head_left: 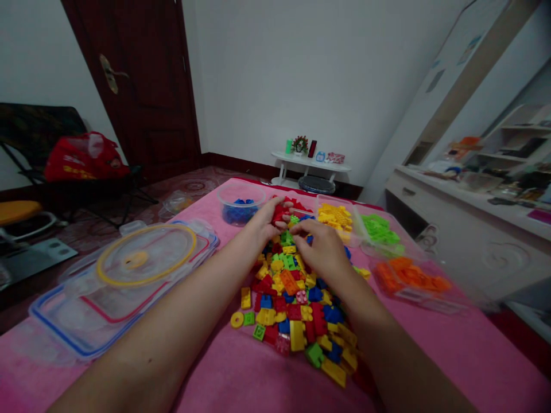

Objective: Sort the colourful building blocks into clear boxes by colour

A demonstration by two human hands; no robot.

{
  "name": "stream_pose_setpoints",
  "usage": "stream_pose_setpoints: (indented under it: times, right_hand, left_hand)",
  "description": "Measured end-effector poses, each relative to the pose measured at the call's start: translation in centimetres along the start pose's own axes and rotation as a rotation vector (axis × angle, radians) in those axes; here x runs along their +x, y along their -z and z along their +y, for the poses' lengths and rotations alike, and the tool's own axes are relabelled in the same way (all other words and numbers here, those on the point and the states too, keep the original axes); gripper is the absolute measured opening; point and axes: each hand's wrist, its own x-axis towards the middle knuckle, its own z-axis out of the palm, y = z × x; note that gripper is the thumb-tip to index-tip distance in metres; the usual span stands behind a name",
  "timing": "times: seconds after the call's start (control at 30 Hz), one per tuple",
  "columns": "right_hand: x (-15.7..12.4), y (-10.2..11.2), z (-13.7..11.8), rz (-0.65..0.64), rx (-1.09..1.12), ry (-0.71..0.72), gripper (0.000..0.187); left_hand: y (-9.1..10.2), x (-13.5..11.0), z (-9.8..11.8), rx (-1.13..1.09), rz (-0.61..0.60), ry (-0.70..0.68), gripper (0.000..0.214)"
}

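A mixed pile of toy building bricks [289, 281] in red, yellow, blue, green and orange lies in the middle of the pink-covered table. My left hand [270, 222] is over its far end, palm turned inward, with fingers curled round red bricks [281, 214]. Close beside it, my right hand [319, 245] reaches down to the pile with thumb and fingers drawn together; what they grip, if anything, is hidden. Just beyond my hands is a clear box with red bricks [297, 203], partly covered by my left hand.
Clear containers hold blue bricks [240, 213], yellow bricks [336, 217], green bricks [381, 229] and orange bricks [411, 275] around the pile. Stacked plastic lids [146, 255] lie at the left on the pink cloth [434, 350]. A low white table [310, 162] stands by the wall.
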Motion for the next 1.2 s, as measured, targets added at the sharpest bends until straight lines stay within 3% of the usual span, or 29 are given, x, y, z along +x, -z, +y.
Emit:
stream_pose_setpoints:
  times: [0.13,0.27,0.43,0.77,1.2]
  right_hand:
    - [-0.5,-2.1,-0.5,-0.270,-0.059,0.238,0.041]
    - [-0.7,-2.4,-0.7,-0.383,-0.200,0.259,0.041]
    - [-0.7,-2.2,-0.8,-0.388,-0.319,0.210,0.035]
    - [-0.6,-1.3,-0.4,-0.415,-0.330,0.105,0.032]
    - [-0.6,-1.1,-0.6,-0.448,-0.291,0.070,0.030]
  left_hand:
    - [0.4,-0.4,1.0,-0.057,0.063,-0.070,0.021]
    - [0.2,-0.5,0.8,-0.046,0.063,-0.061,0.020]
    - [0.2,-0.3,0.7,-0.044,0.041,-0.052,0.028]
    - [0.2,-0.1,0.2,0.031,0.071,-0.044,0.028]
    - [0.7,0.5,-0.4,0.036,0.016,-0.025,0.032]
